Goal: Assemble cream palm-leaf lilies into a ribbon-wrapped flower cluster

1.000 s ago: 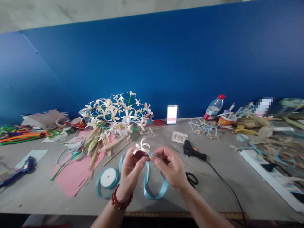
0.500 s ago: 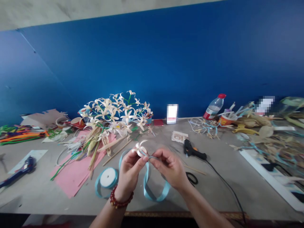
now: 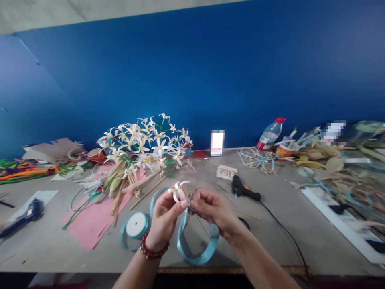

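Observation:
Between finger and thumb, my left hand [image 3: 167, 214] pinches a small white handmade flower [image 3: 178, 191] by its base. A red bead bracelet circles that wrist. Close beside it, my right hand [image 3: 213, 206] is closed on a light blue ribbon [image 3: 195, 257] at the flower's base, and the ribbon hangs in a loop below both hands. A thin stem shows faintly inside the loop. Left of my left hand, a ribbon spool [image 3: 136, 224] with a white centre lies on the table. Black scissor handles [image 3: 244, 223] are partly hidden behind my right forearm.
White flowers [image 3: 144, 140] on green stems stand at the back, with pink paper [image 3: 87, 224] in front. A black glue gun [image 3: 245, 190] trails its cord to the right, near a white power strip [image 3: 339, 224]. A blue glue gun [image 3: 27, 218] lies left; a bottle [image 3: 270, 134] stands behind.
The flower has tipped to the right in my left hand. My right fingers have turned at its base, and the ribbon loop hangs wider and lower.

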Demonstrator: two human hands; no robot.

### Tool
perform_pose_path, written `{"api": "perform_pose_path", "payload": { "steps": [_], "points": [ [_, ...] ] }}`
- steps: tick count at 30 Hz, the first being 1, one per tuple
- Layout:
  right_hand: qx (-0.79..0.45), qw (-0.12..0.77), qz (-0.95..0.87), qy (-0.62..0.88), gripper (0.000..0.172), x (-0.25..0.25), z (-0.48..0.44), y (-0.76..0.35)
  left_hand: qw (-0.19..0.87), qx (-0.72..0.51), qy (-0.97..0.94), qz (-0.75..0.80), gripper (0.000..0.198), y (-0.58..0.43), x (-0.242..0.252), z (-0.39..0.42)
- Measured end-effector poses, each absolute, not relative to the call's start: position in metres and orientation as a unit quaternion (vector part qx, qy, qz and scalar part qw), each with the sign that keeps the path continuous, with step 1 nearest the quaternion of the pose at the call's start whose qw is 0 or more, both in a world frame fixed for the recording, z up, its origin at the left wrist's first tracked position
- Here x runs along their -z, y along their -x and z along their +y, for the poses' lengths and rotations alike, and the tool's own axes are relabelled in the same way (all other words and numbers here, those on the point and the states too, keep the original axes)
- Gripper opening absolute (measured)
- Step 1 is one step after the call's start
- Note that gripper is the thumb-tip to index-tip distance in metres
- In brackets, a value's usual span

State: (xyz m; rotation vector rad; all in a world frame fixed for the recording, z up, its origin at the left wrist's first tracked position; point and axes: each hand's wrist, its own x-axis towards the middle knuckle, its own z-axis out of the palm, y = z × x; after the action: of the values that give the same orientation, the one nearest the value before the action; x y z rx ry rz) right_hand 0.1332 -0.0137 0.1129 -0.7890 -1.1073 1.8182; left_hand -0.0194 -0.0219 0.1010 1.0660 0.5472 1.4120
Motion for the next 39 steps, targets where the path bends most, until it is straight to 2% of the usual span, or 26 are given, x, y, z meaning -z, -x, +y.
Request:
{"api": "perform_pose_path", "payload": {
  "steps": [6, 11, 14, 18, 22, 26, 34, 39],
  "points": [
    [-0.711, 0.427, -0.457, 0.323, 0.046, -0.114, -0.016, -0.128, 0.63, -0.62, -0.409, 0.225, 0.013, 0.016, -0.1, -0.018],
    [-0.586, 0.491, -0.526, 0.372, 0.038, -0.11, -0.02, -0.124, 0.606, -0.648, -0.369, 0.276, 0.018, 0.012, -0.099, -0.019],
    [-0.504, 0.5, -0.579, 0.401, 0.034, -0.109, -0.022, -0.125, 0.591, -0.649, -0.373, 0.3, 0.017, 0.013, -0.099, -0.022],
    [-0.467, 0.489, -0.619, 0.4, 0.03, -0.11, -0.024, -0.127, 0.568, -0.638, -0.404, 0.327, 0.012, 0.018, -0.098, -0.024],
    [-0.477, 0.471, -0.628, 0.395, 0.027, -0.115, -0.024, -0.13, 0.561, -0.621, -0.436, 0.331, 0.009, 0.022, -0.1, -0.024],
    [-0.489, 0.462, -0.636, 0.377, 0.025, -0.124, -0.021, -0.135, 0.6, -0.588, -0.442, 0.315, 0.013, 0.025, -0.106, -0.023],
    [-0.636, 0.437, -0.536, 0.341, 0.042, -0.117, -0.016, -0.133, 0.657, -0.566, -0.426, 0.258, 0.018, 0.023, -0.106, -0.019],
    [-0.673, 0.439, -0.497, 0.328, 0.043, -0.11, -0.016, -0.131, 0.664, -0.578, -0.408, 0.24, 0.017, 0.019, -0.1, -0.016]
  ]
}}
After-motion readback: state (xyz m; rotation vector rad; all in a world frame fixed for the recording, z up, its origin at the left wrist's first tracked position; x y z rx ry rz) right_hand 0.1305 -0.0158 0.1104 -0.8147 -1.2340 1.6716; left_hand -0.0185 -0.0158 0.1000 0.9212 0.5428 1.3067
